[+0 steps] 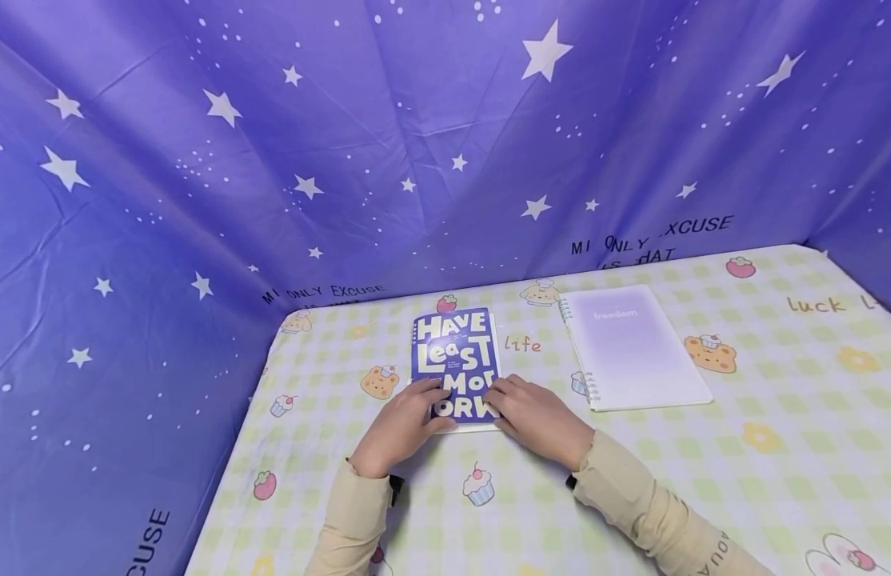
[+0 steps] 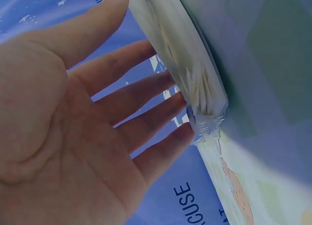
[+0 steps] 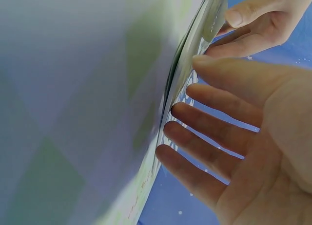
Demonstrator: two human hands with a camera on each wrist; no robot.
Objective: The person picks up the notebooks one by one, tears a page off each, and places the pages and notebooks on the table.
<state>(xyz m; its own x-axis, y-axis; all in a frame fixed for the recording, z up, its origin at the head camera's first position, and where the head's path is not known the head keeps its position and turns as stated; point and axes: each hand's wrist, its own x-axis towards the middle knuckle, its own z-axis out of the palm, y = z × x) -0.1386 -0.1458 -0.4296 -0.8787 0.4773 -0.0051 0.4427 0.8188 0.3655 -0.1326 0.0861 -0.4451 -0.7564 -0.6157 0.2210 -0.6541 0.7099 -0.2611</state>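
A dark blue spiral notebook (image 1: 454, 364) with large cream lettering lies flat in front of me, its rings along the left edge. My left hand (image 1: 405, 422) rests at its lower left, fingertips on the cover and thumb at the bottom edge. At the lower right, my right hand (image 1: 541, 418) touches the cover with its fingertips. The left wrist view shows the left fingers (image 2: 141, 101) spread and nearly straight against the notebook, with page edges (image 2: 197, 88) beside them. Likewise in the right wrist view, the right fingers (image 3: 204, 130) reach the notebook's edge without curling round it.
To the right lies a second spiral notebook (image 1: 636, 352) with a pale purple cover reading "freedom". A green and white checked tablecloth (image 1: 532, 512) with cartoon prints covers the table. Purple star-printed curtains (image 1: 417, 120) hang behind it and along the left side.
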